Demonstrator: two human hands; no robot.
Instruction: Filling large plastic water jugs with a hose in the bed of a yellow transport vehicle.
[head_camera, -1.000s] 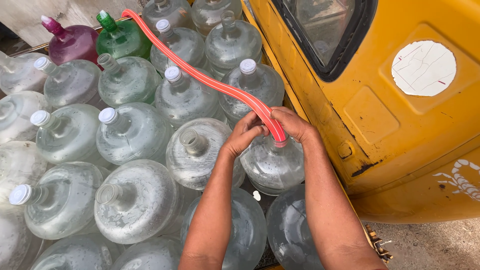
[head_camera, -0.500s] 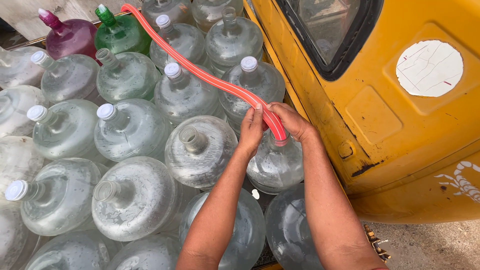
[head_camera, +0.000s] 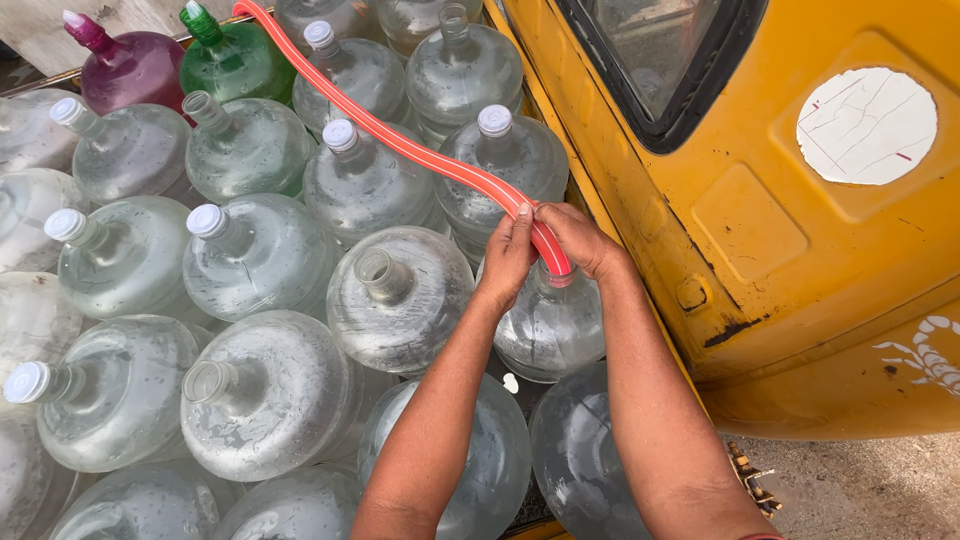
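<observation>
The red hose (head_camera: 400, 140) runs diagonally from the upper left, over the tops of several jugs, down to the mouth of a clear water jug (head_camera: 553, 325) that stands right beside the yellow vehicle body (head_camera: 760, 250). Both hands meet at the hose's lower end, just above that jug's neck. The left hand (head_camera: 508, 262) has its grip pressed around the hose from the left, fingers curled against it. The right hand (head_camera: 580, 240) closes its grip over the hose from the right, thumb on top; the hose end itself is hidden under the fingers. Just left of the hands stands an open, uncapped jug (head_camera: 398, 295). Behind the hands a jug with a white cap (head_camera: 495, 150) lies under the hose. Farther off, at the top left, are a green bottle (head_camera: 232, 60) and a purple bottle (head_camera: 125, 65). Many more clear jugs crowd the left side, touching one another.
</observation>
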